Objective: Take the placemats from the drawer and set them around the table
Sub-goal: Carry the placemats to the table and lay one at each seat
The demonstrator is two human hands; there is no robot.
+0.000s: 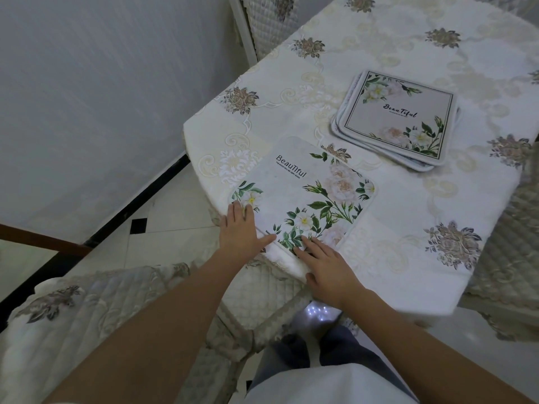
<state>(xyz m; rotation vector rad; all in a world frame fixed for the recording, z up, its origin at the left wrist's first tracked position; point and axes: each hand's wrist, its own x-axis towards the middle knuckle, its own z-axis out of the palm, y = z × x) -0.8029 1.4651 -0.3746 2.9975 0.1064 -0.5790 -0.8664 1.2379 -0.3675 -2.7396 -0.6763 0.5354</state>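
Note:
A white placemat (303, 193) printed with flowers and the word "Beautiful" lies flat near the table's near-left edge. My left hand (242, 228) rests on its near-left corner with straight fingers. My right hand (323, 263) presses flat on its near edge, fingers spread. A stack of similar placemats (399, 118), the top one with a dark border, sits further in on the table to the right.
The table (408, 258) wears a cream cloth with embroidered flowers. Quilted chairs stand at the near left (73, 316), under the table edge (262, 298), at the right (507, 228) and at the far end (268, 21). A white wall and tiled floor lie to the left.

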